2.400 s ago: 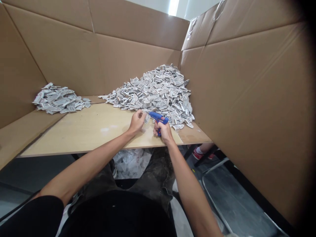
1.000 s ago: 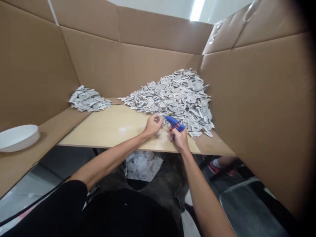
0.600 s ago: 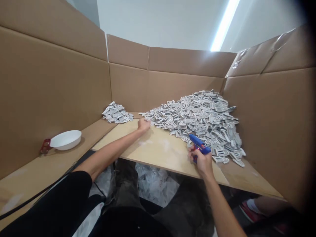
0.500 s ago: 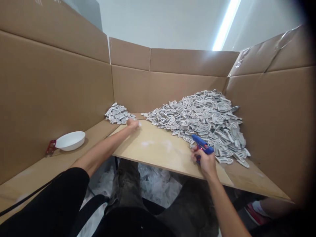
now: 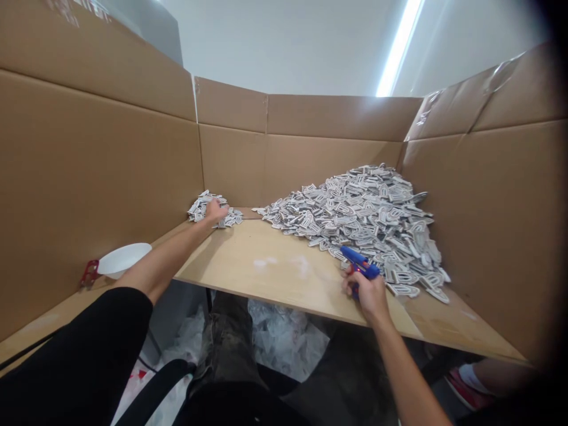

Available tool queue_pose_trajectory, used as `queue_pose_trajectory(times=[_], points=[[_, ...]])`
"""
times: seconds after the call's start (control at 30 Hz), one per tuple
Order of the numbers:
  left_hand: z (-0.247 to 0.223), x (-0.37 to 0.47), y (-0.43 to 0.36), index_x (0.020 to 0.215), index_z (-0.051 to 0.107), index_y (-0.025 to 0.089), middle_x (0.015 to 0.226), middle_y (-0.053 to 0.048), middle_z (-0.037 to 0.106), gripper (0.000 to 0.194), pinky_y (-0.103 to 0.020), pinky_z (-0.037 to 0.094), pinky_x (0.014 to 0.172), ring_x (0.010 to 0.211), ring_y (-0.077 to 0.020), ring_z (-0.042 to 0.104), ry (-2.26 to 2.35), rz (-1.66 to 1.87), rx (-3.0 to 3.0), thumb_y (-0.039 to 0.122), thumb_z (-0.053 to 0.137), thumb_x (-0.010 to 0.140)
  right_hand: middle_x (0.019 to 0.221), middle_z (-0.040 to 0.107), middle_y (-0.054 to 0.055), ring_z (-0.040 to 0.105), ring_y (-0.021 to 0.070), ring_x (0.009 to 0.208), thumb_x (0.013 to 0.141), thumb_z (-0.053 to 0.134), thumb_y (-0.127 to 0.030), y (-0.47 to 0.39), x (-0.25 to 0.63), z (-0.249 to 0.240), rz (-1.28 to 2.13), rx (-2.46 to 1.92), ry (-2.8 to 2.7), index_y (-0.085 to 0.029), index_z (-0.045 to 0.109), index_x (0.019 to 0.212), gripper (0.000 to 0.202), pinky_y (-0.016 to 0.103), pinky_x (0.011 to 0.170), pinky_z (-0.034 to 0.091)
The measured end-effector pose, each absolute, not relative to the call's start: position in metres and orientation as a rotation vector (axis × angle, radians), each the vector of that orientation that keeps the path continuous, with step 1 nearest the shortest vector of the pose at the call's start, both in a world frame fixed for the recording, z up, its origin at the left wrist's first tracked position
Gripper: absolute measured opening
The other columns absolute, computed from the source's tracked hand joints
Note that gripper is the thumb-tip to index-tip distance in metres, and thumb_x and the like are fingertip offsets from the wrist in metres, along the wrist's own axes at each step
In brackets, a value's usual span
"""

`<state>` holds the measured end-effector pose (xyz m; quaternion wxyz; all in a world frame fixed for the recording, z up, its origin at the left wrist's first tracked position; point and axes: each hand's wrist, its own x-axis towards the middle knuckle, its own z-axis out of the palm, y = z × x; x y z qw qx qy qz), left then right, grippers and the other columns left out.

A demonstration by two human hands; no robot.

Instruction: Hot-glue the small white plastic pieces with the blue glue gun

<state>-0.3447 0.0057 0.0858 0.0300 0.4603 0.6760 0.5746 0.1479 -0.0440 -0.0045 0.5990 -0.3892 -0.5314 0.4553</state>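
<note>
My left hand [image 5: 216, 211] is over the small pile of pale grey, slotted flat pieces [image 5: 199, 207] in the back left corner and seems to touch it. Its fingers face away and are mostly hidden, so any piece in them cannot be made out. Low on the right, my right hand [image 5: 368, 293] is wrapped round a blue pistol-shaped tool [image 5: 358, 260] with red parts, its front end pointing up and left. Just beyond that tool rises a much larger heap of the same flat pieces [image 5: 355, 207], spreading along the back and right side.
Tall cardboard walls [image 5: 97, 160] enclose the wooden tabletop [image 5: 261, 272] on three sides. On the left ledge sit a white bowl [image 5: 122, 259] and a red object [image 5: 90, 273]. Crumpled clear plastic [image 5: 284, 337] lies below the table. Another person's shoe [image 5: 465, 387] shows at lower right.
My left hand has moved left from the table's back edge onto the small pile; the whitish bit seen by its fingers no longer shows. My right hand keeps its hold on the blue tool.
</note>
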Motion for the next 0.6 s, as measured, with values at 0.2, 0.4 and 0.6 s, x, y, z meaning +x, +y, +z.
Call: queue_pose_trajectory(times=[0.2,0.4,0.6], points=[[0.061,-0.279,-0.005,0.072,0.071,0.020,0.072,-0.006,0.071,0.034,-0.028,0.044,0.069,0.073,-0.0214,0.062,1.784,0.819,1.958,0.051,0.083,0.068,0.066,0.068,0.002,0.053,0.0118,0.042,0.060,0.063,-0.030,-0.042,0.148,-0.006,1.058,-0.904,-1.231,-0.020,0.063,0.075,0.018,0.023,0.038,0.037],[0.050,-0.229,-0.011,0.081,0.075,0.021,0.071,0.000,0.070,0.053,-0.026,0.043,0.063,0.064,-0.0173,0.059,1.360,0.463,2.104,0.048,0.098,0.043,0.068,0.068,0.001,0.054,0.0110,0.044,0.061,0.061,-0.030,-0.039,0.149,-0.010,1.007,-0.906,-1.259,-0.020,0.063,0.077,0.019,0.023,0.040,0.039],[0.050,-0.218,-0.001,0.063,0.070,0.020,0.062,-0.002,0.066,0.030,-0.028,0.038,0.061,0.060,-0.0168,0.053,1.362,0.246,2.115,0.043,0.087,0.056,0.066,0.068,0.000,0.052,0.0110,0.042,0.061,0.059,-0.031,-0.036,0.148,-0.013,0.991,-0.923,-1.279,-0.020,0.063,0.074,0.018,0.023,0.038,0.036]])
